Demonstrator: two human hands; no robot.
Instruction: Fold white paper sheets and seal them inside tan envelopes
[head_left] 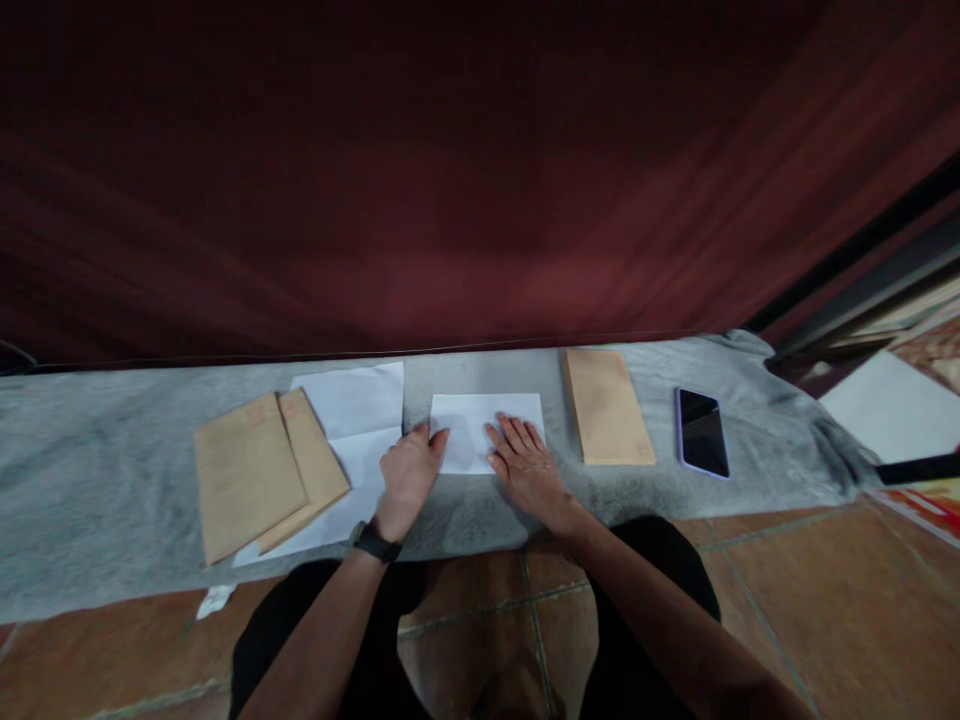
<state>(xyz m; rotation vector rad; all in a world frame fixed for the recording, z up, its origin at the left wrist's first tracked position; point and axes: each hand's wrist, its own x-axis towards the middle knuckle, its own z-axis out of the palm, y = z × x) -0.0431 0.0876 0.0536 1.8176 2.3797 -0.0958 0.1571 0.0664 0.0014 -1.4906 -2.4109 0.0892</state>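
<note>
A white sheet of paper [469,425], seemingly folded, lies flat on the grey cloth in front of me. My left hand [409,475], with a dark watch on its wrist, is closed at the paper's left edge, thumb and forefinger on that edge. Spread out flat, my right hand [526,465] presses on the right part of the same paper. To the left, a larger white sheet with a crease [367,400] lies partly under brown envelopes [251,475]. A stack of brown envelopes [611,410] sits right of my right hand.
A phone with a purple case [702,432] lies on the grey cloth [772,440] at the right. Dark red fabric [465,200] hangs along the far edge. Below is a tiled floor [847,590], with a white scrap [215,600] at the cloth's near left edge.
</note>
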